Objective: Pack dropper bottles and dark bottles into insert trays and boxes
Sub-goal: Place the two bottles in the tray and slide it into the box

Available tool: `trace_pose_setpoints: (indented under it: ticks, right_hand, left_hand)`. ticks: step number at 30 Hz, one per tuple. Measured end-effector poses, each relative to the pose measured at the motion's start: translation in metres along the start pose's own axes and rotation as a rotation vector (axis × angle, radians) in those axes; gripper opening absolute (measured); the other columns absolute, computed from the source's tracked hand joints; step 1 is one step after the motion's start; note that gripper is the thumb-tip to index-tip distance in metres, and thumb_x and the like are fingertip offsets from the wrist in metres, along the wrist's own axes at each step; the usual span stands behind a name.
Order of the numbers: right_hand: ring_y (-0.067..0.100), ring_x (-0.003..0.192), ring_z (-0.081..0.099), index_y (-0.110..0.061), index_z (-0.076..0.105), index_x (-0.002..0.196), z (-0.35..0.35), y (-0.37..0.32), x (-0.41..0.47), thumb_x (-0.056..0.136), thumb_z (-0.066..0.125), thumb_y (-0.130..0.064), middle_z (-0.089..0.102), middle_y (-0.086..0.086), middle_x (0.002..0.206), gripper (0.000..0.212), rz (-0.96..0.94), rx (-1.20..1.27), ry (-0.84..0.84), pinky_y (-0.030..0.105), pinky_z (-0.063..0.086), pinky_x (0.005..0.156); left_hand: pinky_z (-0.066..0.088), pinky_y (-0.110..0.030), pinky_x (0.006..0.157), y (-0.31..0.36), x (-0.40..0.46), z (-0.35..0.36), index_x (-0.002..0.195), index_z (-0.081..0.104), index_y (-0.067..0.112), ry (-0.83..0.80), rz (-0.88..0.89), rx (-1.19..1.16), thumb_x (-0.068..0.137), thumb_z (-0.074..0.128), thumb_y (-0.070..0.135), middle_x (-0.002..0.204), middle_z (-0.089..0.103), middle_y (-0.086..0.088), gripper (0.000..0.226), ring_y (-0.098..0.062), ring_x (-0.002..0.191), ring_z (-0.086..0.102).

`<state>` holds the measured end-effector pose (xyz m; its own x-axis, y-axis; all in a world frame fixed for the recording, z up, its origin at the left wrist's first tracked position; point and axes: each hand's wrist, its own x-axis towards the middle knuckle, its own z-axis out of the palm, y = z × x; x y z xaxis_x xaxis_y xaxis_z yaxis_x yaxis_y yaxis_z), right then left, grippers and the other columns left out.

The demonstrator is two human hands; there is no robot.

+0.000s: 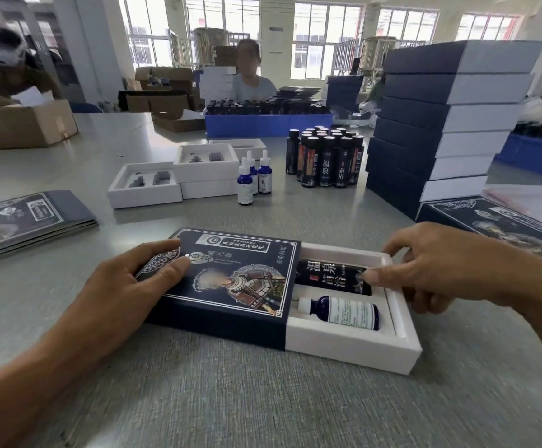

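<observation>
Hands work at a grey worktop (263,399), seen from above. The left hand (127,286), at 9 o'clock, grips the left end of a dark blue printed sleeve (231,279), thumb on top and fingers curled round its far edge. The right hand (441,266), at 3 o'clock, pinches the right end wall of a white insert tray (353,347), thumb inside the rim. The tray sits partly inside the sleeve, its right part showing. In that part a dark bottle (331,276) lies on its side in the far slot, and a blue dropper bottle (344,312) lies on its side in the near slot, just beside it.

Toward 12 o'clock, three upright dropper bottles (253,173) stand close together, with empty white trays (179,176) to their left and a cluster of upright dark bottles (324,156) to their right. A stack of packed boxes (441,118) rises at 2 o'clock. Flat sleeves (30,218) lie piled at 10 o'clock. A blue bin (266,124) of bottles sits at the far side, a seated person (250,82) behind it.
</observation>
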<state>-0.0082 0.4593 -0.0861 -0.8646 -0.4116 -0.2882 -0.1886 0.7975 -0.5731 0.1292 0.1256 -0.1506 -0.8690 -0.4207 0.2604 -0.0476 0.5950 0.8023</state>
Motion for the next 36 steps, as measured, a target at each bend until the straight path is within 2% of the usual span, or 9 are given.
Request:
trace_pose_setpoints:
  ticks: [2, 6, 13, 19, 22, 27, 32, 34, 36]
  right_hand:
    - [0.016, 0.058, 0.071, -0.023, 0.059, 0.120, 0.006, -0.002, 0.003, 0.077, 0.077, -0.042, 0.075, 0.002, 0.074, 0.050, -0.053, 0.049, 0.052, 0.022, 0.053, 0.050]
    - [0.016, 0.064, 0.073, -0.023, 0.055, 0.132, 0.021, -0.007, 0.006, 0.079, 0.077, -0.038, 0.073, 0.003, 0.077, 0.060, -0.122, 0.169, 0.114, 0.022, 0.055, 0.053]
    - [0.022, 0.082, 0.073, -0.016, 0.056, 0.133, 0.038, -0.020, 0.003, 0.074, 0.082, -0.028, 0.065, 0.011, 0.104, 0.066, -0.136, 0.404, 0.094, 0.026, 0.059, 0.063]
    - [0.016, 0.077, 0.075, -0.012, 0.065, 0.108, 0.044, -0.022, 0.005, 0.074, 0.081, -0.020, 0.077, 0.002, 0.084, 0.037, -0.104, 0.559, 0.014, 0.024, 0.057, 0.060]
    - [0.016, 0.078, 0.075, -0.014, 0.066, 0.107, 0.045, -0.022, 0.006, 0.068, 0.082, -0.023, 0.077, -0.001, 0.084, 0.043, -0.126, 0.586, 0.017, 0.025, 0.058, 0.061]
    - [0.016, 0.079, 0.075, -0.011, 0.066, 0.113, 0.050, -0.022, 0.008, 0.066, 0.083, -0.022, 0.076, -0.001, 0.086, 0.051, -0.154, 0.618, 0.028, 0.026, 0.059, 0.064]
    - [0.021, 0.088, 0.075, -0.011, 0.070, 0.109, 0.053, -0.022, 0.006, 0.064, 0.083, -0.019, 0.076, 0.004, 0.094, 0.048, -0.198, 0.647, -0.030, 0.032, 0.062, 0.075]
    - [0.022, 0.090, 0.074, -0.011, 0.070, 0.108, 0.053, -0.023, 0.006, 0.063, 0.083, -0.020, 0.076, 0.005, 0.097, 0.047, -0.219, 0.634, -0.044, 0.034, 0.062, 0.078]
    - [0.020, 0.088, 0.074, -0.012, 0.070, 0.107, 0.052, -0.023, 0.006, 0.065, 0.083, -0.019, 0.076, 0.005, 0.096, 0.044, -0.220, 0.620, -0.057, 0.029, 0.061, 0.071]
  left_hand:
    - [0.037, -0.012, 0.074, 0.001, -0.001, -0.001, 0.115, 0.063, 0.053, -0.007, 0.000, -0.009, 0.072, 0.060, 0.062, 0.117, 0.063, 0.012, 0.044, 0.009, 0.092, 0.054]
    - [0.036, -0.012, 0.075, 0.002, -0.002, -0.001, 0.112, 0.060, 0.059, -0.026, 0.008, -0.001, 0.070, 0.059, 0.065, 0.121, 0.062, 0.011, 0.042, 0.009, 0.094, 0.052]
    - [0.037, -0.012, 0.073, 0.000, -0.001, 0.000, 0.116, 0.059, 0.058, -0.039, 0.004, -0.004, 0.067, 0.058, 0.068, 0.121, 0.061, 0.011, 0.051, 0.007, 0.092, 0.054]
    - [0.039, -0.015, 0.077, -0.003, 0.000, 0.000, 0.121, 0.060, 0.054, -0.045, -0.005, 0.003, 0.069, 0.059, 0.067, 0.127, 0.060, 0.010, 0.054, 0.000, 0.100, 0.057]
    - [0.041, -0.027, 0.090, -0.004, 0.000, 0.001, 0.122, 0.062, 0.051, -0.023, -0.011, 0.011, 0.067, 0.059, 0.069, 0.130, 0.060, 0.010, 0.057, -0.012, 0.114, 0.055]
    - [0.041, -0.032, 0.098, -0.005, -0.001, 0.001, 0.121, 0.062, 0.051, -0.019, -0.014, 0.014, 0.067, 0.059, 0.070, 0.131, 0.060, 0.012, 0.058, -0.013, 0.118, 0.055]
    - [0.039, -0.015, 0.076, -0.006, -0.001, 0.002, 0.120, 0.059, 0.057, -0.037, -0.019, 0.015, 0.069, 0.059, 0.070, 0.125, 0.060, 0.013, 0.052, 0.004, 0.095, 0.054]
    - [0.038, -0.014, 0.074, -0.007, -0.001, 0.002, 0.119, 0.059, 0.058, -0.034, -0.014, 0.008, 0.069, 0.059, 0.070, 0.124, 0.061, 0.013, 0.051, 0.005, 0.095, 0.055]
    - [0.038, -0.014, 0.076, -0.007, -0.001, 0.002, 0.118, 0.058, 0.059, -0.035, -0.006, 0.002, 0.069, 0.059, 0.071, 0.125, 0.061, 0.012, 0.051, 0.004, 0.097, 0.055]
